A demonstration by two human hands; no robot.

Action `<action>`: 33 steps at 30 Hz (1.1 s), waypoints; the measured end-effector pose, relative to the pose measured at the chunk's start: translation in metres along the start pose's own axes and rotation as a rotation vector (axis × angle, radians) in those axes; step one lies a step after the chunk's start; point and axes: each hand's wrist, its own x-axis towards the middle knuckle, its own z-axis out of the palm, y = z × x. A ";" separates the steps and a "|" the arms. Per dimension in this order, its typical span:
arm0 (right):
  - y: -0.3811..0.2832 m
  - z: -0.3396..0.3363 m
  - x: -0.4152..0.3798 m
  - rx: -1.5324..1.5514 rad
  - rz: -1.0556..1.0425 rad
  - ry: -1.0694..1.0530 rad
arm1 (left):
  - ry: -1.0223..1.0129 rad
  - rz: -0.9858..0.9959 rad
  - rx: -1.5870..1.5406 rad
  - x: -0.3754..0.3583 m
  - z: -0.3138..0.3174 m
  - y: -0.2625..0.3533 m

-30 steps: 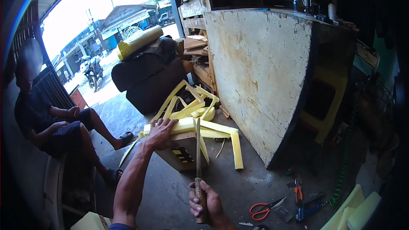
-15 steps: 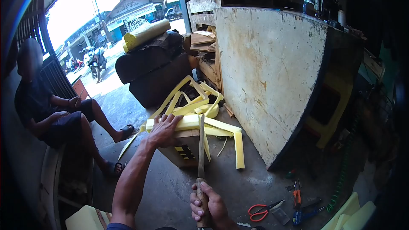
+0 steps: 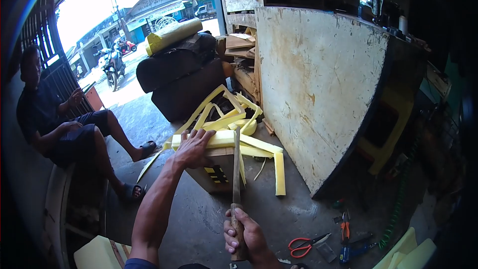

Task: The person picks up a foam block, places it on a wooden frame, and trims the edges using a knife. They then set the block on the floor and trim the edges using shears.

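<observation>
My left hand (image 3: 193, 148) presses on a yellow foam strip (image 3: 218, 139) that lies along the top of a wooden box (image 3: 211, 172), its fingers spread over the foam. My right hand (image 3: 245, 234) is wrapped round the wooden handle of a long knife (image 3: 236, 179). The blade points away from me and stands at the right end of the foam strip, beside the box edge. Behind the box lies a tangle of yellow foam offcuts (image 3: 234, 114), and one bent piece (image 3: 280, 174) hangs to the right.
A large worn white panel (image 3: 318, 89) rises at the right. Red-handled scissors (image 3: 301, 247), orange pliers (image 3: 345, 226) and a blue-handled tool (image 3: 344, 254) lie on the floor. A person (image 3: 45, 114) sits at the left. A dark padded seat (image 3: 186, 87) stands behind the offcuts.
My right hand and the knife have moved slightly forward, away from me. My left hand stays on the foam. The seated person's hand has risen.
</observation>
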 end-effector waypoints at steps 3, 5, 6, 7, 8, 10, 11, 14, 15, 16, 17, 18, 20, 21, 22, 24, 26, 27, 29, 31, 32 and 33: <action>-0.014 -0.004 0.019 -0.002 -0.018 -0.012 | 0.007 0.008 0.013 0.002 0.000 -0.001; -0.020 -0.010 0.031 0.004 -0.044 -0.028 | 0.034 -0.015 0.001 -0.002 0.004 0.003; -0.013 -0.006 0.023 -0.005 -0.049 -0.035 | 0.046 -0.014 0.003 -0.001 0.002 0.003; -0.002 -0.001 0.008 -0.025 -0.032 -0.025 | 0.021 -0.006 0.007 0.001 0.000 0.002; 0.005 0.000 0.001 -0.042 -0.011 -0.013 | -0.009 -0.002 0.011 0.001 -0.001 0.001; 0.000 -0.004 0.013 -0.019 -0.006 -0.009 | 0.003 0.024 0.030 0.000 0.002 -0.002; -0.012 -0.006 0.027 -0.047 -0.029 0.002 | 0.013 0.013 0.013 -0.001 0.003 -0.001; -0.007 -0.002 0.022 -0.129 -0.068 0.013 | 0.071 -0.011 -0.012 0.002 0.005 -0.001; 0.004 0.000 0.011 -0.225 -0.075 0.058 | 0.072 0.004 0.001 0.004 0.007 -0.004; 0.012 0.002 0.004 -0.305 -0.077 0.114 | 0.053 0.020 0.014 0.002 0.008 -0.004; 0.009 0.002 0.009 -0.313 -0.084 0.116 | 0.066 0.024 0.030 0.002 0.012 -0.003; 0.002 0.003 0.016 -0.300 -0.078 0.130 | 0.047 0.029 0.025 0.000 0.012 -0.002; -0.014 0.006 0.028 -0.392 -0.082 0.139 | 0.078 -0.006 -0.040 -0.002 0.006 0.005; -0.004 0.004 0.025 -0.436 -0.114 0.145 | 0.082 -0.019 -0.035 -0.002 0.004 0.005; 0.002 0.004 0.022 -0.460 -0.124 0.131 | 0.058 -0.006 -0.014 0.000 0.004 0.002; 0.015 0.008 0.013 -0.470 -0.120 0.182 | 0.075 0.001 0.001 -0.001 0.008 0.003; 0.005 0.009 0.024 -0.440 -0.099 0.192 | 0.099 -0.017 0.000 -0.004 0.013 0.004; 0.000 0.009 0.030 -0.486 -0.100 0.205 | 0.089 -0.028 -0.022 -0.006 0.008 0.006; 0.007 0.008 0.033 -0.562 -0.127 0.228 | 0.102 -0.022 -0.015 -0.004 0.012 0.003; 0.015 0.012 0.029 -0.610 -0.150 0.240 | 0.090 -0.012 -0.001 -0.002 0.009 0.004; 0.021 0.012 0.026 -0.621 -0.158 0.276 | 0.082 -0.014 -0.002 -0.002 0.010 0.003; 0.012 0.012 0.036 -0.639 -0.153 0.290 | 0.095 -0.027 -0.007 -0.003 0.009 0.006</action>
